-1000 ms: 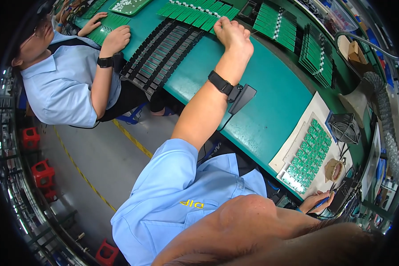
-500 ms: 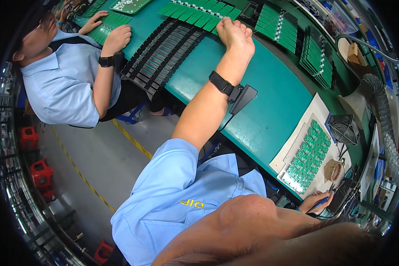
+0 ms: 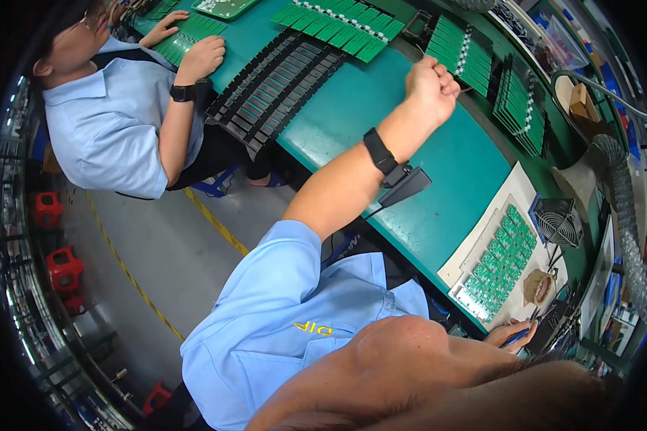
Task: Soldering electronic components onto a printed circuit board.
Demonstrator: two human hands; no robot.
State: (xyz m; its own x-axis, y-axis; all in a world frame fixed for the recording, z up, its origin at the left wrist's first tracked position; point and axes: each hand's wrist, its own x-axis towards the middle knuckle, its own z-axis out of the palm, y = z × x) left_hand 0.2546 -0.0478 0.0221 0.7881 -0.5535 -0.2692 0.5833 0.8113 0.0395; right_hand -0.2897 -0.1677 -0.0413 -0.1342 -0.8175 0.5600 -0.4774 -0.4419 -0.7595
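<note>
My left hand [image 3: 433,87] is closed in a fist above the green table. Thin dark and light bits stick out beside the fingers, too small to name. The wrist wears a black strap with a small black box on a cord. Past the fist lies a row of long green circuit boards [image 3: 461,57] with white connectors. At the lower right, my right hand [image 3: 509,335] grips a slim blue-handled tool [image 3: 515,337]; its kind is unclear. Beside it, a panel of small green circuit boards [image 3: 499,258] lies on a white sheet [image 3: 449,271].
A small black fan [image 3: 558,221] and a round tan container [image 3: 538,287] stand near the panel. A black slotted rack [image 3: 273,90] lies at left, before more green boards [image 3: 338,26]. Opposite, another person [image 3: 108,133] handles boards. A ribbed duct [image 3: 622,208] hangs at right.
My left hand has moved right and toward me, away from the far green boards, staying closed. My right hand has stayed near the panel, holding the blue-handled tool.
</note>
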